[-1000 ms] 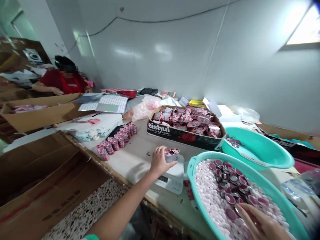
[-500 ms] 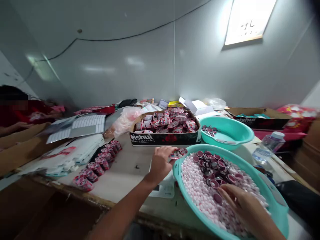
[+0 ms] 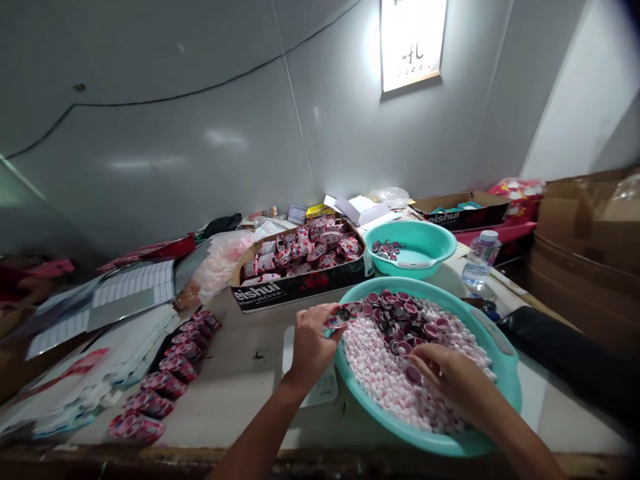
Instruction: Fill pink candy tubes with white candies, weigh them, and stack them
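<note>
My left hand (image 3: pixel 313 347) grips a short stack of pink-and-white small cups (image 3: pixel 343 315) just over the near rim of a large teal basin (image 3: pixel 363 393). Beneath that hand lies a white digital scale (image 3: pixel 320 390), partly hidden by the basin. My right hand (image 3: pixel 450 380) rests inside the basin, its fingertips beside a dark-red round lid (image 3: pixel 413 374). The basin holds a dense layer of pale pink cups (image 3: pixel 380 373), topped by a heap of dark-red and silver lids (image 3: pixel 403 320). Several stacks of wrapped cups (image 3: pixel 163 387) lie in a row on the table's left.
A cardboard tray printed "eishui" (image 3: pixel 300 260) holds wrapped packs behind the basin. A smaller teal basin (image 3: pixel 410 250) holds a few lids. A plastic water bottle (image 3: pixel 480 260), a black bag (image 3: pixel 565 353), cardboard boxes (image 3: pixel 585 253) and papers (image 3: pixel 100 293) surround the table.
The view has swung right. My left hand has moved off the scale to the large basin's rim with the cups. My right hand has moved further up into the basin.
</note>
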